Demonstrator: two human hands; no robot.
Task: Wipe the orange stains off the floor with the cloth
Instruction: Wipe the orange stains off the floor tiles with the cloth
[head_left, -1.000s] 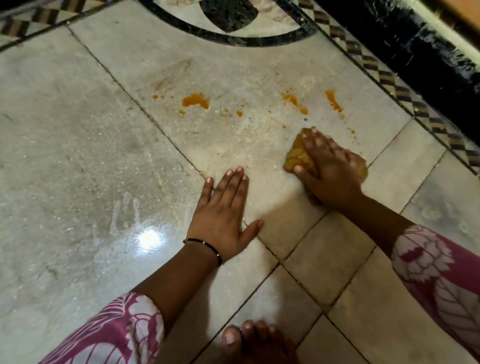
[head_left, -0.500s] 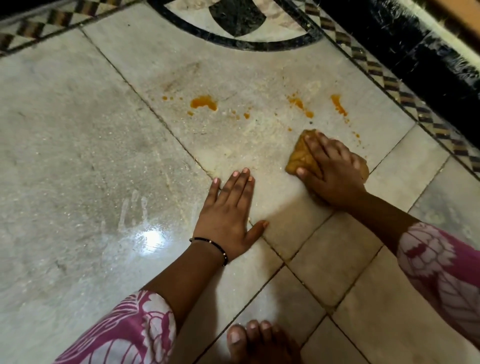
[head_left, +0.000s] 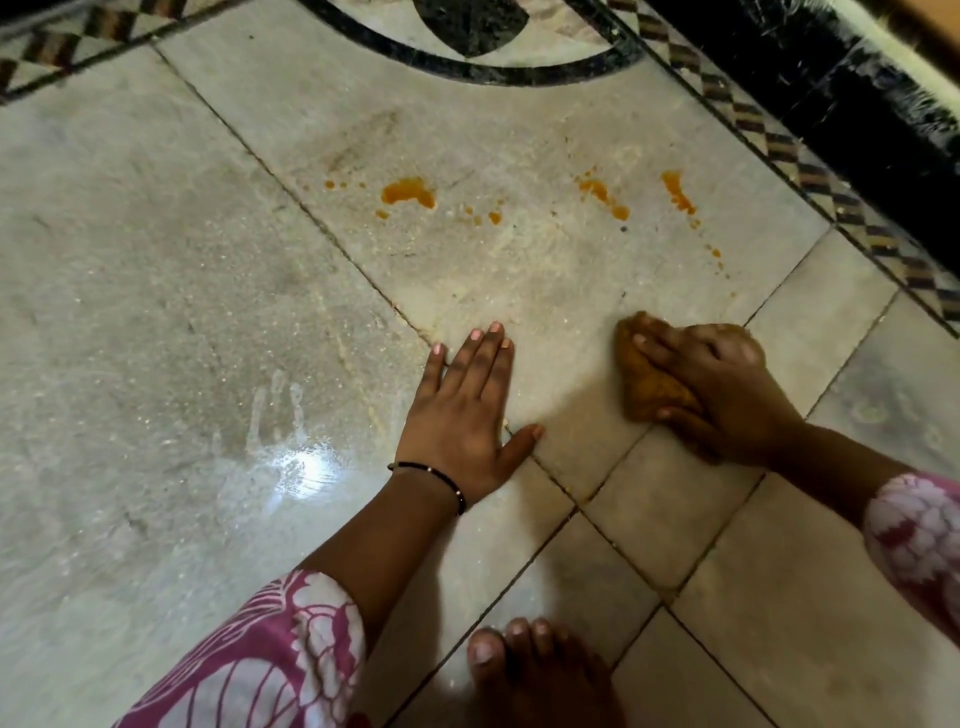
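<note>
Orange stains mark the pale marble floor (head_left: 156, 260): a larger blot (head_left: 408, 192) with small drops beside it, a streak (head_left: 602, 195) further right, and another streak (head_left: 678, 192) trailing drops toward the right. My right hand (head_left: 727, 395) presses a crumpled orange-brown cloth (head_left: 649, 384) on the floor, well below those stains. My left hand (head_left: 467, 415) lies flat on the floor with fingers spread, left of the cloth, holding nothing.
A black raised ledge (head_left: 831, 104) with a checkered border strip (head_left: 779, 150) runs along the upper right. A black curved inlay (head_left: 467, 67) sits at the top. My bare foot (head_left: 530, 675) rests at the bottom centre. A wet handprint (head_left: 280, 431) shines left of my left hand.
My right hand has dragged the cloth back toward me, away from the right-hand stains. The left hand stays planted; the view has shifted slightly.
</note>
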